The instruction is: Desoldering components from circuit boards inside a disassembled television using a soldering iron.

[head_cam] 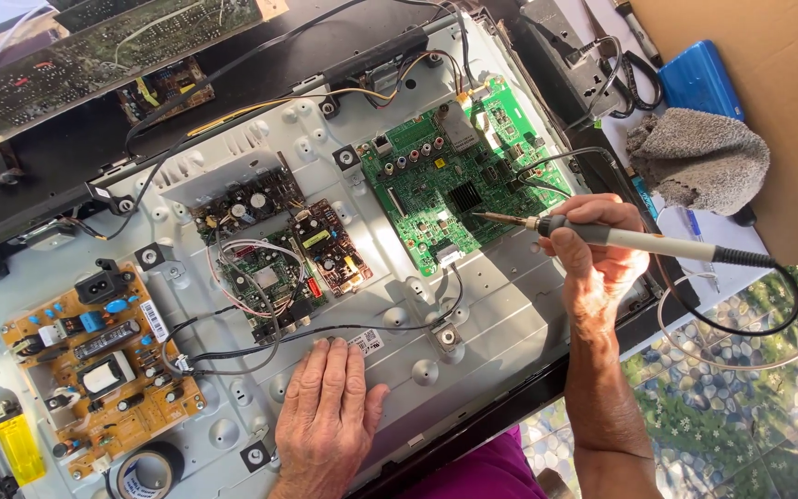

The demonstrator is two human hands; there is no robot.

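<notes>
Grey-handled soldering iron [644, 242] with a thin metal tip was held over the green main circuit board [459, 180], near the top right corner of the pale metal back panel [501, 314] of an opened flat television.

The right hand [593, 249] gripped the handle with fingers closed, pen-fashion, seemingly so the tip could rest by the black square chip [464, 196]; its black cord [768, 305] looped off past the panel's right edge. The left hand [325, 411] lay flat, fingers extended and holding nothing, on the panel's bottom edge, apparently steadying it. A tan power board [99, 370] sat at the bottom left corner, with a black tape roll [148, 469] below it. No container showed contents; a closed blue plastic case [699, 79] lay beyond the grey cloth [699, 157].
</notes>
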